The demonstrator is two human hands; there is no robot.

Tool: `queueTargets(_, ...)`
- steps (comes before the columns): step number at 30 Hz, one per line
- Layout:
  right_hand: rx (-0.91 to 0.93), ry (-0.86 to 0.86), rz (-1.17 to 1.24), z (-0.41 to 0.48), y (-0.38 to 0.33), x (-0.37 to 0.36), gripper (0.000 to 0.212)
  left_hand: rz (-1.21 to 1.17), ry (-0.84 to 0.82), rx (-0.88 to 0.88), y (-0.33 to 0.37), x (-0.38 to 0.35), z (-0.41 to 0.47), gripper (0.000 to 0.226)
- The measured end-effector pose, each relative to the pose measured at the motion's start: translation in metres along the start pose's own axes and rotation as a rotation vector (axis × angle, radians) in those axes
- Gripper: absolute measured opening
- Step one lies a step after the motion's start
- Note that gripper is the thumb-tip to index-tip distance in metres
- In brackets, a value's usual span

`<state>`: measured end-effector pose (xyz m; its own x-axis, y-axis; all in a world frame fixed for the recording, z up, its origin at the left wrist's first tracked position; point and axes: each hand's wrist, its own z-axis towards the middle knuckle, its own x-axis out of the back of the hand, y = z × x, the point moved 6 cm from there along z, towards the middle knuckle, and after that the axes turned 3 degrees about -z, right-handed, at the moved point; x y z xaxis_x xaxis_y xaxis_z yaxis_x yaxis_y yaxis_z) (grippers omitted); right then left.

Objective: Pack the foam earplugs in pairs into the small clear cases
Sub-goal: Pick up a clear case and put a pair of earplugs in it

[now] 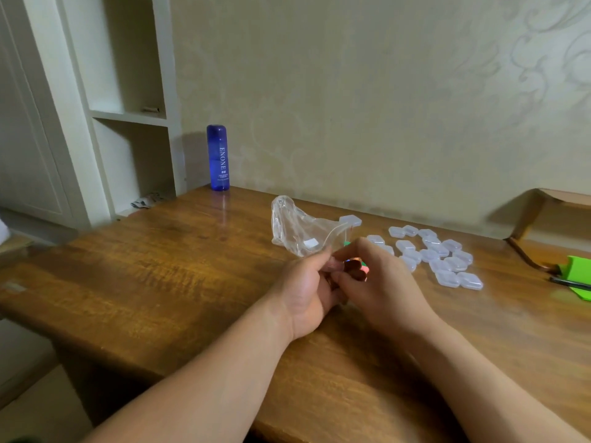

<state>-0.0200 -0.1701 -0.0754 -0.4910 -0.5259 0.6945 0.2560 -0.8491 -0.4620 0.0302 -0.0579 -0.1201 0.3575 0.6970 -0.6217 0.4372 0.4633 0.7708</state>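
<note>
Left fingers (332, 266): curled in tight, pinching small bright bits in the middle of the frame.
Right fingers (351, 276): curled too, tips pressed on the same bright bits, touching the left fingers.
Foam earplugs (354, 263): small orange, pink and green bits, squeezed between both sets of fingertips. How many there were could not be told.
Left hand (307, 289): just left of the middle, thumb side up, its arm running down to the bottom left.
Right hand (383, 282): just right of the middle, back of the hand up, its arm running down to the bottom right.
Plastic bag (294, 225): clear and crumpled, just above the left hand, its near edge touching the thumb.
Lone case (350, 220): a small clear box, lid shut, lying right of the bag.
Clear cases (441, 260): a big bunch lying flat and close together, right of the hands, lids shut.
Table (160, 266): brown wood, under everything.
Pen (569, 282): dark, at the right edge.
Green thing (579, 273): bright and flat, touching the pen.
Cardboard box (556, 212): open, in the upper right, against the wall.
Blue bottle (218, 158): stood upright at the back of the table, upper left of the middle.
Shelf (128, 115): white, in the upper left.
</note>
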Motion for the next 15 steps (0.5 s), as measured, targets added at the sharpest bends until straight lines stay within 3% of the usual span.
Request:
queueTargets(6, -0.077, -0.073, 0.091, -0.005, 0.008, 0.007, 0.032, 0.066, -0.005, -0.113, 0.004, -0.004, -0.001, 0.023)
queueTargets(15, -0.037, -0.131, 0.035, -0.003, 0.018, 0.03, 0.031, 0.25, -0.114, -0.15, 0.003, -0.018, -0.005, 0.025)
